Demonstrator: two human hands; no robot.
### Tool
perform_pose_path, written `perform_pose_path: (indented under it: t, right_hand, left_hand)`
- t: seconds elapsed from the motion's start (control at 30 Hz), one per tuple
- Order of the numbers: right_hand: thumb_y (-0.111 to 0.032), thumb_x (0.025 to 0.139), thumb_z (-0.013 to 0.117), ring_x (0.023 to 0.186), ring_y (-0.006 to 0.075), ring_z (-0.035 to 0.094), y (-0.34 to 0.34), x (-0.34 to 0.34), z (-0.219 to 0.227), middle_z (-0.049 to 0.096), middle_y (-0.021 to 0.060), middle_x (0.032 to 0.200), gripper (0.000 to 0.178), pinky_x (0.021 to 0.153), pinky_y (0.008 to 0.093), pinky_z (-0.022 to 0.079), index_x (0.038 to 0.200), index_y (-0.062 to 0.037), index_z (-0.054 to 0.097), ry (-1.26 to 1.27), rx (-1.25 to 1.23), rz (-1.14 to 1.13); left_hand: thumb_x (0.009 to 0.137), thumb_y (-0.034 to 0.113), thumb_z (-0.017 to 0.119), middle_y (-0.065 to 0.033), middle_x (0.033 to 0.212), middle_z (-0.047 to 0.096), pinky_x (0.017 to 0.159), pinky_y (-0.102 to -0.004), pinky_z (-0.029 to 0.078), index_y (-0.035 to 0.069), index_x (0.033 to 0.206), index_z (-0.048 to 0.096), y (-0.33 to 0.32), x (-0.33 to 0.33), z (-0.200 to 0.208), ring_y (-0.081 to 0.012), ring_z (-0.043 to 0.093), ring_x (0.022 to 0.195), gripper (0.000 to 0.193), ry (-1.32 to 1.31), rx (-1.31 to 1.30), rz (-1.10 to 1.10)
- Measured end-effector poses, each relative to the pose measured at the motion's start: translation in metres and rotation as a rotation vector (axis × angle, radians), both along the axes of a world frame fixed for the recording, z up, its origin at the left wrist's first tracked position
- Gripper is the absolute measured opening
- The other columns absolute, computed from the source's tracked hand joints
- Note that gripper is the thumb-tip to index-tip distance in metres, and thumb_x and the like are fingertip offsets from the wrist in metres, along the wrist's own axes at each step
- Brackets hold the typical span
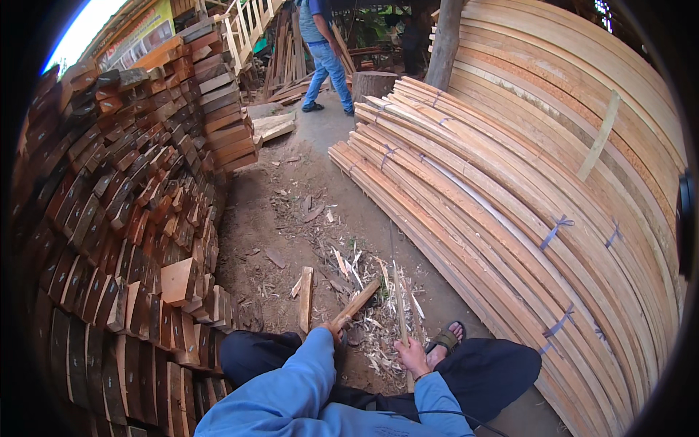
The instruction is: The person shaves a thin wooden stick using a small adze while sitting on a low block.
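My left hand (334,331) is closed round the near end of a short wooden stick (362,300), which slants up and to the right over the wood shavings (378,328). In my right hand (413,357) is a long, narrow, blade-like tool (400,302), pointing away from me. Its thin upper part stands beside the stick, a small gap between them, and its lower end shows below my fist. I cannot tell whether its edge is metal. A loose wooden block (306,298) lies on the ground left of my left hand.
Stacked timber offcuts (145,218) rise along the left. Tied bundles of long wooden strips (466,197) slope along the right, with more planks (553,95) behind. A sandalled foot (439,353) rests beside the shavings. A person (324,54) stands farther off near a tree stump (372,85).
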State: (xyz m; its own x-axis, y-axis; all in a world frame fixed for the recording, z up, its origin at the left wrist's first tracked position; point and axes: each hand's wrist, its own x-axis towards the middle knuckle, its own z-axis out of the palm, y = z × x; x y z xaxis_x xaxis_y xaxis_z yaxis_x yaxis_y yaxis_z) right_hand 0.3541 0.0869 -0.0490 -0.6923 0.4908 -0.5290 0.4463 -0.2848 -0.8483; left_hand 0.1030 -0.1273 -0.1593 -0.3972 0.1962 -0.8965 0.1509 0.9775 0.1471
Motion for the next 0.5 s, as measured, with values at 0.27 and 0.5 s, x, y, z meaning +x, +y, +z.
perform_pose_path:
  t: [0.27, 0.5]
  right_hand:
    - [-0.015, 0.093, 0.063, 0.044, 0.0062, 0.041, -0.002, -0.004, 0.011, 0.044, -0.0032, 0.063, 0.013, 0.034, 0.0243, 0.032, 0.093, -0.0098, 0.052, 0.012, -0.08, -0.066]
    - [-0.018, 0.088, 0.067, 0.04, 0.0117, 0.049, 0.001, 0.0, -0.015, 0.051, 0.0005, 0.057, 0.014, 0.035, 0.03, 0.036, 0.087, -0.0056, 0.061, 0.003, -0.004, -0.079]
  left_hand:
    - [0.079, 0.048, 0.071, -0.0162, 0.126, 0.066, 0.096, -0.0387, 0.052, 0.008, 0.122, 0.068, -0.043, -0.008, -0.008, -0.0288, 0.063, 0.117, 0.059, -0.123, -0.115, -0.026]
    - [0.076, 0.046, 0.072, -0.0126, 0.122, 0.069, 0.093, -0.0385, 0.054, 0.01, 0.119, 0.07, 0.047, -0.056, 0.111, -0.0278, 0.066, 0.113, 0.055, 0.189, -0.127, -0.32]
